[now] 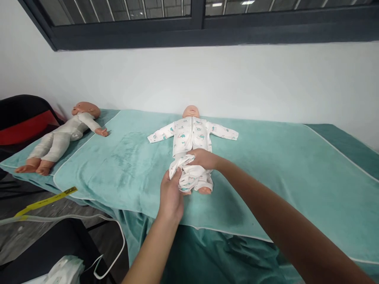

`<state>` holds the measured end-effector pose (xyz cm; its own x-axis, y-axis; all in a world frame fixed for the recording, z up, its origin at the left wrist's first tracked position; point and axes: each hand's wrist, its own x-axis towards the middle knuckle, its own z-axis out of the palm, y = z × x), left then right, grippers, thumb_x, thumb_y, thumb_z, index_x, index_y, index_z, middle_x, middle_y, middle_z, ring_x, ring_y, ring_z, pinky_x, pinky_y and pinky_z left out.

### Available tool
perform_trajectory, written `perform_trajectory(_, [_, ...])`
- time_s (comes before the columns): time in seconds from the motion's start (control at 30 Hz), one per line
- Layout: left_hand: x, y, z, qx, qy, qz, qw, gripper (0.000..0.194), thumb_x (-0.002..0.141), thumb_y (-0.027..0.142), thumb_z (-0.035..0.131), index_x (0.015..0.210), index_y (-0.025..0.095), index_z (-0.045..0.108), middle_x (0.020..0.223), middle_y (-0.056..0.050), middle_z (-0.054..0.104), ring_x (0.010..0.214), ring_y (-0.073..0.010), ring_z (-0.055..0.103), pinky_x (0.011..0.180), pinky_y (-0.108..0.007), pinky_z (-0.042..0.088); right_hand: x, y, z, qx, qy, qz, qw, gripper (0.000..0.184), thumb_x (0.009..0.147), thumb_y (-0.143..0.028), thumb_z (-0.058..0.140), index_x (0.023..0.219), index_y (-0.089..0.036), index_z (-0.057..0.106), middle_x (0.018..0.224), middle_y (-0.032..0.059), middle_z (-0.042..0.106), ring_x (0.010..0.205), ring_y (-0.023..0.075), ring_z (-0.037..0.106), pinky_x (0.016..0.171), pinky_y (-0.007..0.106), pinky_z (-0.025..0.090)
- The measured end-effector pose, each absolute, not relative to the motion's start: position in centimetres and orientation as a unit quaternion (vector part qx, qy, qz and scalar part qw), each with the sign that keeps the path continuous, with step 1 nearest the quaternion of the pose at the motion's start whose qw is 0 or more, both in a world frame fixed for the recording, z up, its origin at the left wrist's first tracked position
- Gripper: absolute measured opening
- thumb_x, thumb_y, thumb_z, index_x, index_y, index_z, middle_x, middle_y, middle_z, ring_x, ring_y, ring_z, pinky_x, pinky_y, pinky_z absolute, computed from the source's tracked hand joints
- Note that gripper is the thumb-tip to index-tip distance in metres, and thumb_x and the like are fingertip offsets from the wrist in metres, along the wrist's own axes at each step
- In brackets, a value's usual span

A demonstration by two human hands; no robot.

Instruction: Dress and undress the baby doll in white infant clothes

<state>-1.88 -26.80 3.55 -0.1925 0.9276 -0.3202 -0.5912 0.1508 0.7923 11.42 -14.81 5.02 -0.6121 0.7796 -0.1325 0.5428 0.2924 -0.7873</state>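
A baby doll [192, 111] lies on its back on the green cover, head toward the wall. It wears a white printed jacket [185, 136] with both sleeves spread out. Over its legs white printed baby pants [191, 179] are bunched up, and the doll's feet stick out below. My left hand [171, 193] is closed on the left edge of the bunched pants, thumb on top. Across the doll's waist reaches my right hand [203, 158], its fingers partly hidden in the cloth at the top of the pants.
A second doll [68, 134] in white lies at the left end of the green-covered table [281, 165]. Left of it stands a black chair [26, 104] with red cloth. A white cable [118, 228] and a black seat [59, 244] are at lower left. Behind runs a white wall.
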Motion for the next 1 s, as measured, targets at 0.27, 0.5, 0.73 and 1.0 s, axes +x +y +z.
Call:
perform_trajectory(0.27, [0.2,-30.7,2.2,0.066,0.449,0.677,0.580,0.031,0.084,0.025,0.069,0.114,0.020,0.065,0.113,-0.006,0.072,0.109,-0.0199,0.066,0.093,-0.029,0.054,10.0,-15.1,5.3,-0.404,-0.868,0.288,0.002,0.029,0.071,-0.045,0.073,0.082,-0.018,0.068,0.090,0.0063,0.071,0.080,0.0212,0.062,0.062,0.026,0.039])
perform_trajectory(0.5, [0.2,-31.6,-0.1,0.060,0.467,0.682,0.559,0.033,0.083,0.026,0.069,0.115,0.018,0.065,0.114,-0.007,0.072,0.106,-0.0199,0.068,0.095,-0.031,0.053,9.3,-15.2,4.8,-0.408,-0.877,0.244,-0.065,0.039,0.067,-0.055,0.072,0.090,-0.023,0.070,0.096,0.0060,0.072,0.085,0.0237,0.065,0.060,0.026,0.038])
perform_trajectory(0.73, [-0.2,-32.2,-0.2,0.051,0.459,0.670,0.581,0.027,0.081,0.026,0.071,0.108,0.019,0.069,0.108,-0.007,0.074,0.107,-0.0213,0.068,0.095,-0.032,0.054,9.3,-15.6,4.8,-0.406,-0.881,0.232,-0.074,0.040,0.068,-0.057,0.072,0.092,-0.025,0.072,0.102,0.0063,0.073,0.092,0.0252,0.065,0.062,0.026,0.039])
perform_trajectory(1.0, [0.2,-32.7,-0.3,0.027,0.453,0.669,0.589,0.027,0.083,0.022,0.070,0.109,0.021,0.067,0.116,-0.007,0.071,0.108,-0.0182,0.067,0.092,-0.028,0.055,9.3,-16.0,5.1,-0.390,-0.884,0.246,-0.071,0.036,0.071,-0.050,0.073,0.094,-0.023,0.071,0.102,0.0051,0.073,0.092,0.0225,0.065,0.065,0.024,0.039])
